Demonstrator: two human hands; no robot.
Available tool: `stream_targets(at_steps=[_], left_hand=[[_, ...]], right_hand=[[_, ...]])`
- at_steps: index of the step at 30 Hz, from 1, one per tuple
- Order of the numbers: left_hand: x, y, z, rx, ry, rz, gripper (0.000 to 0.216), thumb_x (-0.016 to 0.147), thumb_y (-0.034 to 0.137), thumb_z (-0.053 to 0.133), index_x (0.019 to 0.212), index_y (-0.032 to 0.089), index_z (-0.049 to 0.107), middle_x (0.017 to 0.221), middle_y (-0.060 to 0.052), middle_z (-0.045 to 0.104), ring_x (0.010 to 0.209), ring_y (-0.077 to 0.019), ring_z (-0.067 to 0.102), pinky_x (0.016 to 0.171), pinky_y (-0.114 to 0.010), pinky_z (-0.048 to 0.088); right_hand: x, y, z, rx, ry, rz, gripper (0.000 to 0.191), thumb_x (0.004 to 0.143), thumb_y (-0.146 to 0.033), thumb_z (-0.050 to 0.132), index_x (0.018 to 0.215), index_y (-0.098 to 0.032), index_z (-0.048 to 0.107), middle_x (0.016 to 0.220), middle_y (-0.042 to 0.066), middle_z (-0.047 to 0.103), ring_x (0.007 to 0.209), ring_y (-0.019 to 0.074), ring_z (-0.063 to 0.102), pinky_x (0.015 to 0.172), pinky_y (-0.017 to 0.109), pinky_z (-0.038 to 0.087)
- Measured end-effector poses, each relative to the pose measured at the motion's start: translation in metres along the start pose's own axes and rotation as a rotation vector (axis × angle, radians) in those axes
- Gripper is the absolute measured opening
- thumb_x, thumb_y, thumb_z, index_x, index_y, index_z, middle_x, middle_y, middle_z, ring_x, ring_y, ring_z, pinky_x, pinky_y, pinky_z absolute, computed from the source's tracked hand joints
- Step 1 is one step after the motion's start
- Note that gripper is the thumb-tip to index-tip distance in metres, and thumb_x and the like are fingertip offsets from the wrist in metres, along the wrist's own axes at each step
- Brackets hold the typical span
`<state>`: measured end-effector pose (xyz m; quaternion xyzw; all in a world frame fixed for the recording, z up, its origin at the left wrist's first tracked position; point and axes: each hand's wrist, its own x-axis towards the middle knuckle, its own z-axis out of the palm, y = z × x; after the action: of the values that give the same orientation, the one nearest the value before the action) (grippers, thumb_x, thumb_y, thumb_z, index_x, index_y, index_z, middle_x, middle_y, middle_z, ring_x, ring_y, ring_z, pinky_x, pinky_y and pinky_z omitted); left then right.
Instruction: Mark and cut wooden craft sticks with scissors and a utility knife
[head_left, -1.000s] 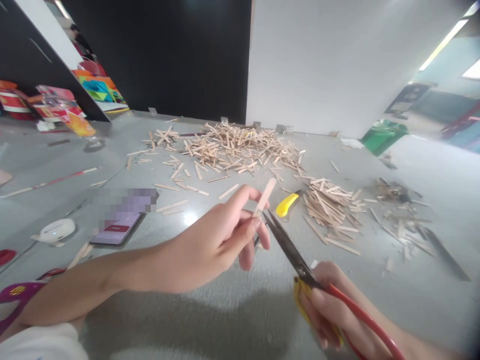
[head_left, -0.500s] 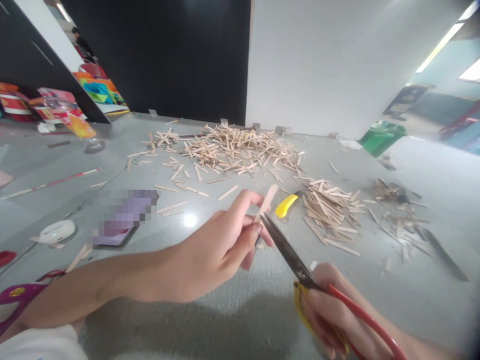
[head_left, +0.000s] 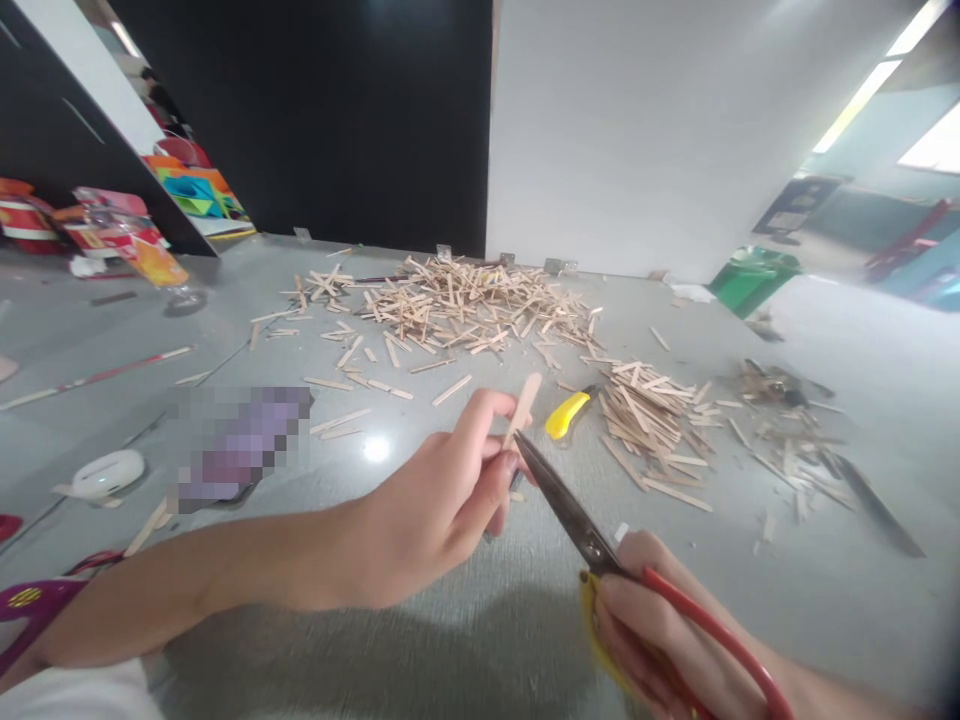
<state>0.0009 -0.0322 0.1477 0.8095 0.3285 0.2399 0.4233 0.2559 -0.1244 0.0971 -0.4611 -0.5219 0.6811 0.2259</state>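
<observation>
Between thumb and fingers, my left hand [head_left: 442, 490] pinches a pale wooden craft stick [head_left: 523, 405], its rounded end pointing up and away. My right hand [head_left: 645, 610] grips a pair of scissors [head_left: 562, 505] with one red and one yellow handle. The dark blades look closed or nearly so, and their tips meet the stick's edge just above my left thumb. Just beyond, a yellow utility knife [head_left: 568, 415] lies on the grey table [head_left: 420, 650]. To its right sits a pile of craft sticks [head_left: 649, 410].
A larger heap of short stick pieces [head_left: 480, 300] spreads before the black and white panels. Left lie a phone [head_left: 244, 445] and a white mouse [head_left: 109, 473]. A tilted bottle [head_left: 154, 260] is farther back. Right are scraps with a metal ruler-like strip [head_left: 877, 505] and a green bin [head_left: 754, 280].
The whole view has shifted slightly, so things sit a little farther left. Both hands keep their hold, and the scissor tips stay at the stick.
</observation>
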Motion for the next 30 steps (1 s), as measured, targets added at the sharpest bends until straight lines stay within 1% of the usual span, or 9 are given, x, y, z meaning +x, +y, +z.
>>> stream_targets(at_steps=[4,8,11,14,17,19,24,27,30], left_hand=[[0.002,-0.004,-0.002,0.012,-0.018,0.014,0.006,0.121,0.033,0.032,0.125,0.029,0.033,0.074,0.007,0.065,0.056,-0.0122,0.053,0.054,-0.023,0.043],[0.005,-0.004,-0.005,0.006,-0.031,0.009,0.006,0.121,0.033,0.032,0.126,0.029,0.033,0.075,0.007,0.065,0.058,-0.0122,0.053,0.053,-0.022,0.04],[0.005,-0.001,-0.008,-0.017,-0.044,0.012,0.005,0.121,0.031,0.035,0.125,0.028,0.035,0.076,0.007,0.066,0.063,-0.0116,0.057,0.058,-0.022,0.044],[0.005,0.003,-0.012,-0.048,-0.056,0.002,0.006,0.121,0.03,0.036,0.126,0.027,0.036,0.076,0.007,0.067,0.064,-0.0109,0.059,0.059,-0.022,0.044],[0.005,0.005,-0.014,-0.071,-0.066,-0.002,0.005,0.121,0.031,0.036,0.124,0.026,0.035,0.075,0.007,0.067,0.063,-0.011,0.058,0.057,-0.022,0.042],[0.005,0.005,-0.015,-0.081,-0.069,-0.012,0.007,0.122,0.033,0.037,0.122,0.027,0.035,0.074,0.007,0.067,0.064,-0.0114,0.06,0.059,-0.023,0.044],[0.004,0.005,-0.016,-0.08,-0.088,-0.025,0.008,0.121,0.034,0.036,0.125,0.027,0.035,0.071,0.007,0.065,0.068,-0.0145,0.065,0.068,-0.027,0.053],[0.004,0.007,-0.016,-0.079,-0.088,-0.029,0.008,0.121,0.033,0.037,0.125,0.027,0.035,0.072,0.007,0.065,0.069,-0.0152,0.065,0.067,-0.027,0.053],[0.004,0.008,-0.016,-0.091,-0.084,-0.043,0.007,0.12,0.032,0.038,0.125,0.027,0.036,0.073,0.007,0.066,0.066,-0.0141,0.064,0.064,-0.026,0.052]], right_hand=[[0.0,-0.005,0.001,0.01,-0.009,-0.027,0.074,0.104,-0.077,0.05,0.051,-0.026,0.047,0.041,-0.006,0.039,0.034,0.0075,0.034,0.036,0.023,0.026],[0.001,-0.01,0.001,0.012,0.006,-0.011,0.074,0.104,-0.077,0.049,0.049,-0.027,0.045,0.039,-0.007,0.036,0.032,0.0071,0.032,0.036,0.024,0.025],[0.002,-0.01,-0.002,0.008,0.004,-0.016,0.074,0.101,-0.079,0.049,0.049,-0.027,0.046,0.038,-0.006,0.038,0.032,0.0079,0.035,0.036,0.024,0.026],[0.002,-0.008,-0.004,0.006,0.033,0.0,0.071,0.093,-0.086,0.057,0.057,-0.026,0.049,0.043,-0.005,0.046,0.036,0.0089,0.04,0.039,0.024,0.028],[0.001,-0.006,-0.006,0.044,0.097,0.048,0.066,0.085,-0.089,0.069,0.073,-0.026,0.049,0.05,-0.007,0.053,0.04,0.0088,0.043,0.042,0.024,0.029],[0.001,-0.004,-0.007,0.07,0.099,0.035,0.067,0.083,-0.09,0.071,0.081,-0.027,0.048,0.054,-0.008,0.055,0.041,0.0088,0.043,0.043,0.024,0.032],[0.002,0.005,-0.011,0.099,0.053,-0.085,0.064,0.09,-0.088,0.068,0.085,-0.027,0.047,0.053,-0.01,0.052,0.039,0.0085,0.039,0.041,0.023,0.031],[0.003,0.013,-0.013,0.123,0.0,-0.116,0.061,0.096,-0.085,0.063,0.082,-0.027,0.048,0.051,-0.009,0.05,0.039,0.0092,0.041,0.04,0.023,0.029],[0.004,0.02,-0.015,0.159,-0.035,-0.182,0.061,0.099,-0.085,0.059,0.083,-0.027,0.05,0.049,-0.01,0.048,0.041,0.0109,0.043,0.042,0.024,0.033]])
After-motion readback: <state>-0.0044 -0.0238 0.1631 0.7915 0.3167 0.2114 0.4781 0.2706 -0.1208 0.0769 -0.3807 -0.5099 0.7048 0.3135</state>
